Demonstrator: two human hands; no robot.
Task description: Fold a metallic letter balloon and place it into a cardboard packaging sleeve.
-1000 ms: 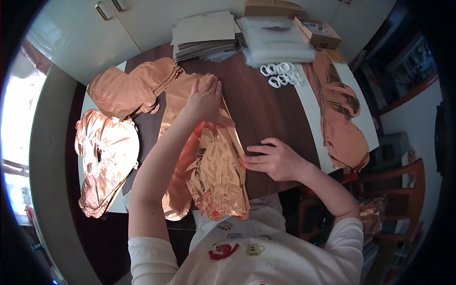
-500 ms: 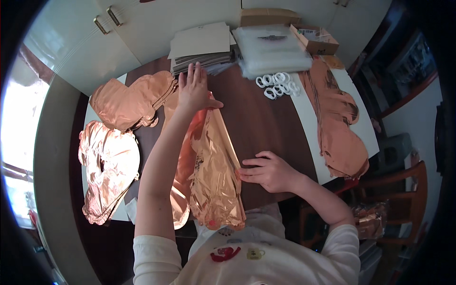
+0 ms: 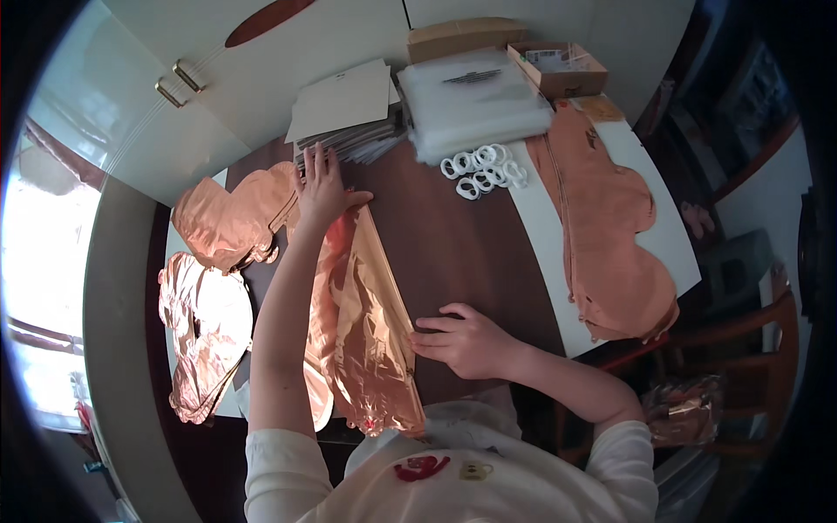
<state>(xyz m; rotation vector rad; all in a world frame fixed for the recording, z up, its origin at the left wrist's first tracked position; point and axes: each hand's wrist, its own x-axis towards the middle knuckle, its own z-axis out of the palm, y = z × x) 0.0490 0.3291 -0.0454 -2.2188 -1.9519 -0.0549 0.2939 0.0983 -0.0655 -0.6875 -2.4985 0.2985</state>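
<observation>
A long folded sheet of copper-coloured foil, looking like a flat foil balloon (image 3: pixel 362 340), lies lengthwise in front of me, its near end reaching the table edge at my shirt. My left hand (image 3: pixel 323 193) rests flat on its far end, fingers spread and thumb out to the right. Along the foil's right edge, my right hand (image 3: pixel 471 342) touches with its fingertips, fingers loosely stretched. A redder strip of foil shows beneath my left wrist. My left forearm hides part of the foil's left side.
Copper foil pieces lie at left, one pile (image 3: pixel 235 213) behind another (image 3: pixel 207 322). More flat foil shapes (image 3: pixel 602 218) lie at right. At the back are grey card sheets (image 3: pixel 340 100), clear plastic bags (image 3: pixel 475 100), white rings (image 3: pixel 484 170) and an open cardboard box (image 3: pixel 567 83).
The whole view has shifted, with the table's contents sitting lower and mostly farther left. Both hands keep nearly the same places on the foil.
</observation>
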